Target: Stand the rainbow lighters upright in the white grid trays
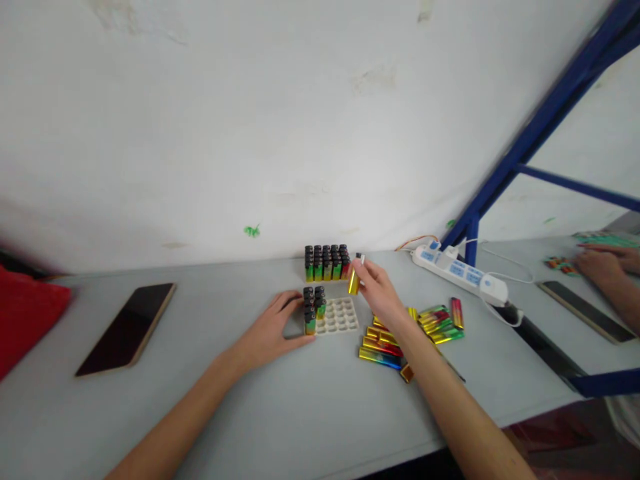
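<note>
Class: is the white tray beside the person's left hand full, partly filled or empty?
Partly filled. The white tray holds a few upright lighters at its left end; the remaining round holes are empty.

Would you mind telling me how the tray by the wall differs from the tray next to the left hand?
The far tray is packed full of upright lighters, while the near tray holds only a few at its left end, the other sockets empty. The left hand rests against the near tray; no hand touches the far one. Both stand on the grey table.
</note>
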`<state>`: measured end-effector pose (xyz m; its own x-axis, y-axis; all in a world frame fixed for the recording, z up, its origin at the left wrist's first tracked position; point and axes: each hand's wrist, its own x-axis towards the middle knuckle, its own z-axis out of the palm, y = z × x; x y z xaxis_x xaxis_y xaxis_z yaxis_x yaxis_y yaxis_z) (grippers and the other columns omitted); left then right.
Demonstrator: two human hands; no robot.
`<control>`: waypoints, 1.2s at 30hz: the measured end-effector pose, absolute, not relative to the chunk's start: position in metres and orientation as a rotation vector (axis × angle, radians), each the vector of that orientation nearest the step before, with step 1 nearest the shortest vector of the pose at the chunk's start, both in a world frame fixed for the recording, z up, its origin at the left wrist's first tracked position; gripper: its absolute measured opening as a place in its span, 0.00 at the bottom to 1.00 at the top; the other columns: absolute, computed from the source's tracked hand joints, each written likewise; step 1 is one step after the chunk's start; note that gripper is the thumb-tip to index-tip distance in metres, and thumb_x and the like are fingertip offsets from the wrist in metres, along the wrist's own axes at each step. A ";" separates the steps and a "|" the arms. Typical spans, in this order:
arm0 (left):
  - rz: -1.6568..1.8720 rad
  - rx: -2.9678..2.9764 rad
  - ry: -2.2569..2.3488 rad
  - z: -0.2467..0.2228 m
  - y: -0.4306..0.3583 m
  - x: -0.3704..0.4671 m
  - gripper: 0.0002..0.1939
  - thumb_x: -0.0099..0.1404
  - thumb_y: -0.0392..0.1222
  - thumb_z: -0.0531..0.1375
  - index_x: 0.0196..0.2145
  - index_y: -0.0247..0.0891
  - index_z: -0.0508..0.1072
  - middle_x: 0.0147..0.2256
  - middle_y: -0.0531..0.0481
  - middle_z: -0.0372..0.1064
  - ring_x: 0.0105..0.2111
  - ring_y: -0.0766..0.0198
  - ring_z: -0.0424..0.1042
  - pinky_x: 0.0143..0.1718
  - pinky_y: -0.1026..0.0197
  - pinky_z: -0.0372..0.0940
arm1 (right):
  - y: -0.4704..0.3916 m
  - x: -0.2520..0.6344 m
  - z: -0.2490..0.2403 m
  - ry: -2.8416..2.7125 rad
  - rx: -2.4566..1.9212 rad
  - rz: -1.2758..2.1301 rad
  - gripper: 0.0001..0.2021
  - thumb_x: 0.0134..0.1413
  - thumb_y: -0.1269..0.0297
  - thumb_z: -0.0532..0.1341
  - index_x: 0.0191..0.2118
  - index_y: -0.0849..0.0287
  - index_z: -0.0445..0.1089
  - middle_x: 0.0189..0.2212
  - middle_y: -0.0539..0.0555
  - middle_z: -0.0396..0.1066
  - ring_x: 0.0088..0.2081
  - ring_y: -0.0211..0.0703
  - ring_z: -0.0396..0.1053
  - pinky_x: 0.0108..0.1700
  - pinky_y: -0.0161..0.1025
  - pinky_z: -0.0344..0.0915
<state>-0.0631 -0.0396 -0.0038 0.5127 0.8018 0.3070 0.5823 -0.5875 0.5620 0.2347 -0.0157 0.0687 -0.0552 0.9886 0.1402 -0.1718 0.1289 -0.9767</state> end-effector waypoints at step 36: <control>0.779 2.345 1.150 -0.003 -0.039 -0.064 0.35 0.74 0.67 0.77 0.69 0.45 0.83 0.72 0.35 0.78 0.74 0.33 0.77 0.81 0.31 0.73 | -0.046 0.218 0.042 -1.630 -1.228 0.919 0.29 0.80 0.30 0.58 0.35 0.48 0.63 0.26 0.44 0.62 0.31 0.44 0.61 0.37 0.41 0.60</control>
<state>-0.0636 -0.0394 -0.0029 0.5027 0.8107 0.3002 0.5793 -0.5737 0.5790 0.2185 -0.0458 0.0421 -0.1315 0.9694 0.2074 0.3246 0.2398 -0.9149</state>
